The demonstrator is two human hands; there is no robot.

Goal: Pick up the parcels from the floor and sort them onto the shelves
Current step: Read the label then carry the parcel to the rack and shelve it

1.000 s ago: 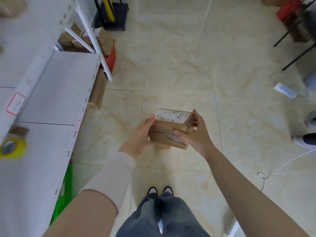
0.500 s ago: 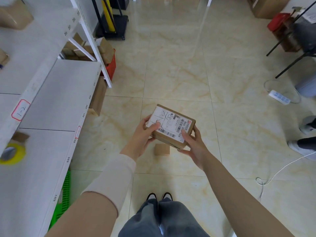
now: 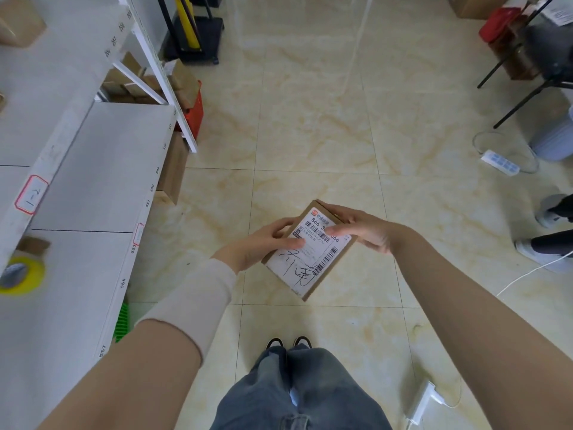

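Note:
A small brown cardboard parcel (image 3: 310,259) with a white shipping label, barcodes and handwriting is held above the tiled floor in front of me, label face up. My left hand (image 3: 263,243) grips its left edge, thumb on the label. My right hand (image 3: 362,231) holds its far right corner, fingers lying over the top of the label. White shelves (image 3: 102,181) with numbered edge tags run along the left side. The small box seen on the floor earlier is hidden behind the parcel.
A yellow tape roll (image 3: 20,276) lies on the near shelf and a cardboard box (image 3: 18,21) on an upper one. Boxes and a red crate (image 3: 193,113) sit under the shelves, a green crate (image 3: 124,321) lower. Power strip (image 3: 499,162), cables and another person's shoes (image 3: 539,249) lie right.
The parcel has been turned from its side to label-up and rotated, with my right hand shifting from under it to its far corner. My view has tilted up slightly.

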